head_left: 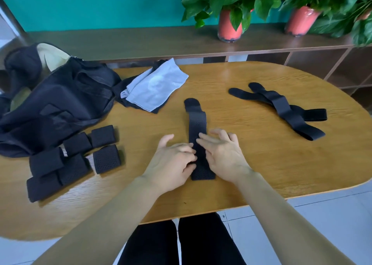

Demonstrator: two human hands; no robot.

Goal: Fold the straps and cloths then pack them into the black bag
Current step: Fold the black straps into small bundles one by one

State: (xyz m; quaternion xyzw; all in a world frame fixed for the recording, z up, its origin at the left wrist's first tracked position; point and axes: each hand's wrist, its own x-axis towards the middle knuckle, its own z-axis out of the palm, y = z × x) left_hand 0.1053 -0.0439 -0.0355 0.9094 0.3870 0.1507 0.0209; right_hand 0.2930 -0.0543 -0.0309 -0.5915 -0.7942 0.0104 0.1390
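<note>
Pressing on a flat black strap (198, 135) lying lengthwise mid-tabletop: left hand (173, 162) with fingers curled against its left edge, right hand (222, 154) with fingers spread over it. Resting left of the strap, folded straps (74, 160) and the black bag (58, 105). Lying beyond the strap, grey cloths (155, 87); right, loose straps (281, 109). Standing behind the wooden tabletop (261, 164), a shelf (141, 43) bearing potted plants (231, 4) against a teal wall (90, 2).

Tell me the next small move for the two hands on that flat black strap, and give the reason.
Probably fold the near end of the long black perforated strap away from the body. It lies flat and unfolded under the left hand and right hand, while the folded black strap bundles already sit beside the black fabric bag.
</note>
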